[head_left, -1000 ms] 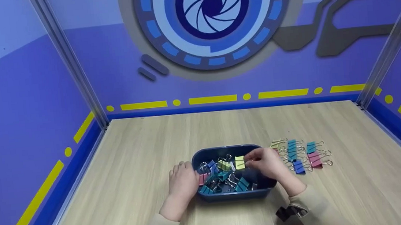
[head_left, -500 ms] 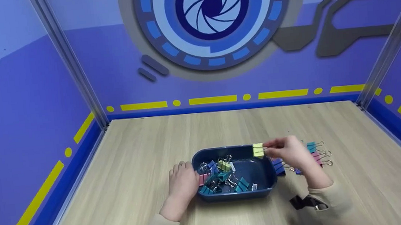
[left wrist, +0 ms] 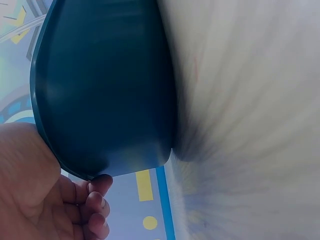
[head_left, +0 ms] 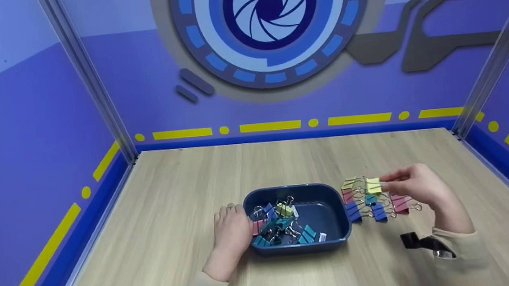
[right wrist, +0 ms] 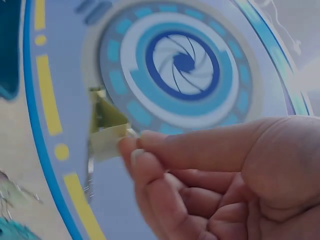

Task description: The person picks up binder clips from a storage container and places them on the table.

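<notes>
Fingers first, head view: thumb and fingertips of the right hand [head_left: 420, 186] pinch a pale yellow metal binder clip with wire handles [head_left: 374, 186] by its right end. Clip is above the rear of a spread of laid-out coloured binder clips [head_left: 370, 200] (yellow, pink, blue, teal) on the light wood-grain bench [head_left: 186, 205], between the bin and the bench's right edge. Left hand [head_left: 233, 229] grips the left rim of the dark blue plastic bin with rounded corners [head_left: 302, 249], thumb side over the rim, fingers toward the bench's rear edge. Jumble of mixed-colour binder clips [head_left: 284, 224] sits mostly in the bin's left half; small whitish piece [head_left: 322, 237] by its front wall.

Left wrist: heel of the palm against the bin rim, fingers bent close together outside, one fingertip touching the bin's corner. Thumb tip hidden. Bin stands on the bench.

Right wrist: thumb and index finger pinch the yellow clip's end, other fingers curled in. Clip is blurred, printed blue wall panel [right wrist: 117, 200] behind it. Bin corner at upper left, part of a teal clip [right wrist: 15, 230] at lower left.
</notes>
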A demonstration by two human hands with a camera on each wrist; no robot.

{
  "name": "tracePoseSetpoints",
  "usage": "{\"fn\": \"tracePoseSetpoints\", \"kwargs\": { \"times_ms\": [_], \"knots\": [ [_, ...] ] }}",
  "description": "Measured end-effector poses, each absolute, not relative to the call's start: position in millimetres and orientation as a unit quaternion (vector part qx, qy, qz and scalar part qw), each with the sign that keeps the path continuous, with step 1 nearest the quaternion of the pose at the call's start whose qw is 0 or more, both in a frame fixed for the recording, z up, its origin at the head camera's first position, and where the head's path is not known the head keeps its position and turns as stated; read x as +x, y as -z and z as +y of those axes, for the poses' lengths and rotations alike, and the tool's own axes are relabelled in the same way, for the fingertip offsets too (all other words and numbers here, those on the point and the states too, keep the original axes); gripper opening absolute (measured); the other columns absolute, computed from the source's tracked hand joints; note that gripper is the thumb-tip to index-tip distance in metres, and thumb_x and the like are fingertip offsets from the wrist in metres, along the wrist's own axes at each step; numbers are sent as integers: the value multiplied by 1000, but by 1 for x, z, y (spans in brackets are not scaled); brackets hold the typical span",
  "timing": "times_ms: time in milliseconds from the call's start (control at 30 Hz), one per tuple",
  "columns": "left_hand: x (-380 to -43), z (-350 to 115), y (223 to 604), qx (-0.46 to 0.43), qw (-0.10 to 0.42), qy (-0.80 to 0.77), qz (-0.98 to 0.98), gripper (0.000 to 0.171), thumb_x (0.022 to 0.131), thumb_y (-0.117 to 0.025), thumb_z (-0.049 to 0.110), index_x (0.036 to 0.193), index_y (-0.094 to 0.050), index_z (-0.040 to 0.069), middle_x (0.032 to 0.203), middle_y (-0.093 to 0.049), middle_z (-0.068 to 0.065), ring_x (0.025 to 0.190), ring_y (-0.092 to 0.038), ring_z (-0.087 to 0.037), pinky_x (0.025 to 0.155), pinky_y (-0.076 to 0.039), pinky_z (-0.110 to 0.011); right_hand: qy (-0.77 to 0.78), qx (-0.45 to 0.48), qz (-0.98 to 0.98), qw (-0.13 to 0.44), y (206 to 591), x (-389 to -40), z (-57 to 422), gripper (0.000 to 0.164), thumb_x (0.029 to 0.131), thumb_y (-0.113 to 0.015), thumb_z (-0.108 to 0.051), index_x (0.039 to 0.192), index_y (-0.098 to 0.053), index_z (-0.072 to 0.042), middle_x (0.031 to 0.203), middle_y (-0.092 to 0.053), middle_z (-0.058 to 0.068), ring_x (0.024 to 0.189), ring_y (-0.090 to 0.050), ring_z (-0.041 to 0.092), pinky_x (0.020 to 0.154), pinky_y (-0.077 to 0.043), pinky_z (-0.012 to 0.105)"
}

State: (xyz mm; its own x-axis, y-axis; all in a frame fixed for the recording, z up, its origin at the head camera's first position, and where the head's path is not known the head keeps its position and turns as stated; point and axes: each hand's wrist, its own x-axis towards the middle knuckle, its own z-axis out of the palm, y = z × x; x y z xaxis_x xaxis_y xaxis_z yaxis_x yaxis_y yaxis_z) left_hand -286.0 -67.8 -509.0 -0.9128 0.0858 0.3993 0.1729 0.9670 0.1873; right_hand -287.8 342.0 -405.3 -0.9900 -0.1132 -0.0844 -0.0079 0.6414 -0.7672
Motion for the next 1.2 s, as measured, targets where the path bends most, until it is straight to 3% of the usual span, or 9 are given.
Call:
{"fn": "tracePoseSetpoints", "kwargs": {
  "times_ms": [300, 700, 1200],
  "knots": [
    [-286, -68, 512, -61, 196, 118, -972, 20, 90, -66, 16, 95, -66, -4, 90, -64, -16, 86, -57, -33, 78, -42, -43, 395, -17, 907, 142, 413, -290, 379, 36, 92, -73, -13, 116, -68, 13, 88, -76, 0, 76, -68, 6, 69, -56, 24],
    [-287, -69, 514, -59, 191, 121, -972, 24, 90, -67, 18, 98, -65, -4, 92, -64, -17, 90, -59, -34, 80, -43, -44, 396, -2, 892, 220, 435, -292, 413, 25, 89, -73, -5, 107, -72, 12, 83, -76, 2, 68, -65, 9, 66, -56, 24],
    [-287, -68, 511, -59, 173, 135, -974, 27, 92, -67, 20, 102, -65, -5, 94, -65, -17, 91, -59, -34, 80, -43, -44, 365, 83, 899, 228, 458, -300, 417, 11, 83, -76, 3, 93, -75, 5, 77, -74, 2, 65, -65, 11, 65, -56, 27]
  ]
}}
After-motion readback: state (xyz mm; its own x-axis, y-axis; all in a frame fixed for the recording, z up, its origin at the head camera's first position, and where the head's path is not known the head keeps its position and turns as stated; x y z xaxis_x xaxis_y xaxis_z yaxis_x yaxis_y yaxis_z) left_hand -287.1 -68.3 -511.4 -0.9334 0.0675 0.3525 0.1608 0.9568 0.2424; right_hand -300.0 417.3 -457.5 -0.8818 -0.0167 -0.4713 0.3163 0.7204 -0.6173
